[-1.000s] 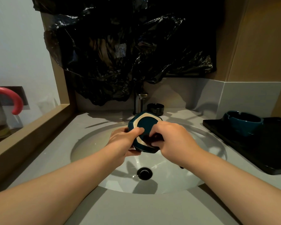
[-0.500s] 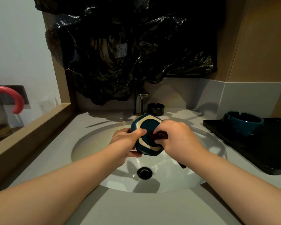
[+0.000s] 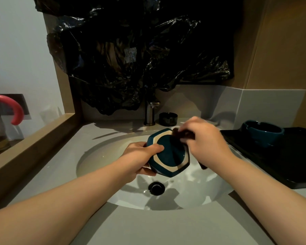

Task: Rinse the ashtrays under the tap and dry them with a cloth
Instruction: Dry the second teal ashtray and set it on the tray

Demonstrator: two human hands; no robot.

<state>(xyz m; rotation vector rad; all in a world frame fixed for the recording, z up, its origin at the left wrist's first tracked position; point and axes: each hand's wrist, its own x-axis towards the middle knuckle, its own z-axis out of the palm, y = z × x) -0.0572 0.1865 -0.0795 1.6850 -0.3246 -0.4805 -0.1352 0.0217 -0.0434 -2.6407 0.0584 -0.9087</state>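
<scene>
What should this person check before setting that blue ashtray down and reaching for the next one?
1. Grip: left hand holds the hexagonal ashtray, thumb across its base: ok.
2. Cloth: right hand pinches the dark cloth at the ashtray's upper edge: ok.
3. Held over the sink, not the counter: ok.
4. No water seen running from the tap: ok.
5. Ashtray fully dry: cannot tell.
6. Free space on the black tray beside the round teal ashtray: ok.

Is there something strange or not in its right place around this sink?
Yes: crumpled black plastic hangs over the wall above the tap, where a mirror usually is. Nothing looks spilled or broken; the ashtray being wiped with the cloth seems whole.
</scene>
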